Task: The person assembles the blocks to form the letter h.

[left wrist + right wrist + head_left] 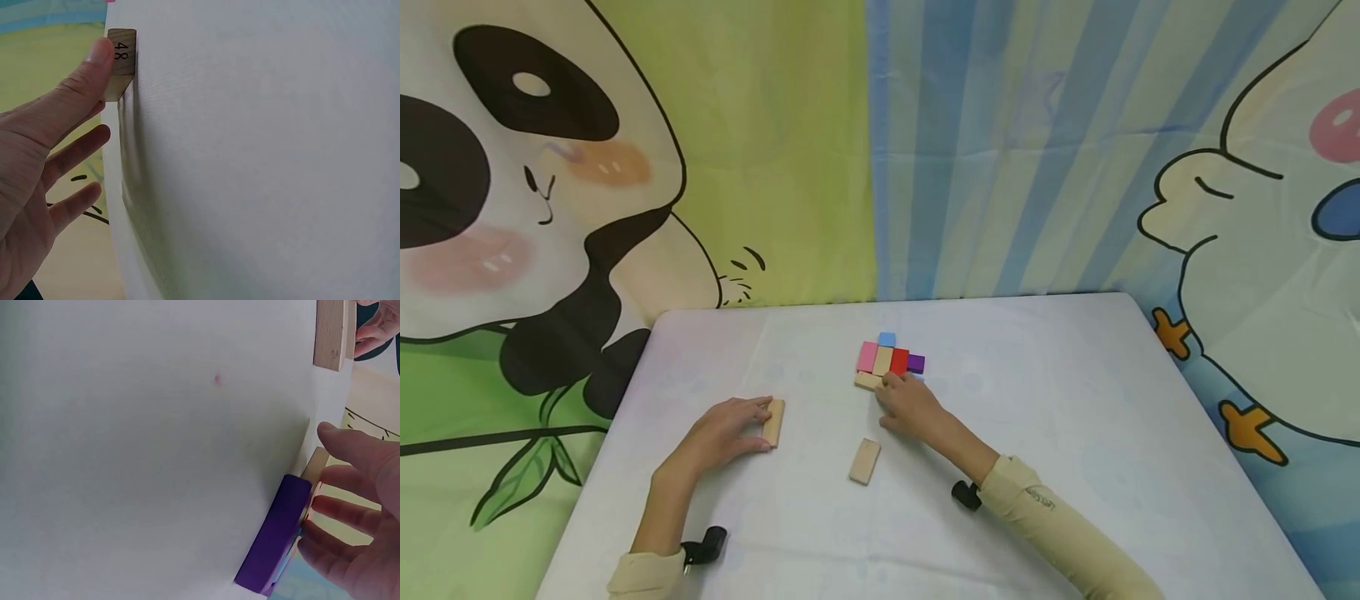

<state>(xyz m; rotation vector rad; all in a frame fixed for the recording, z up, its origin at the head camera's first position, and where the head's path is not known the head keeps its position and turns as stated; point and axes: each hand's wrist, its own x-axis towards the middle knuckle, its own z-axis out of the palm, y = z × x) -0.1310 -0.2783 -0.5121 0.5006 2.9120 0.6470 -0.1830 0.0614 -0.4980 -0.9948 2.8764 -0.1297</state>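
In the head view my left hand is at the left of the table, pinching a plain wooden block between thumb and fingers. The left wrist view shows the thumb against this block's end, which bears the number 48; the other fingers spread loosely. My right hand reaches over a flat cluster of blocks, fingers fairly straight and at the near edge. The cluster has a pink block, a red block, a purple block, a blue block and wooden ones. In the right wrist view, the thumb stands apart from the blocks.
A loose wooden block lies on the white-covered table between the hands, nearer the front. Behind the table's far edge hangs a cartoon-printed curtain. Each wrist carries a small black camera.
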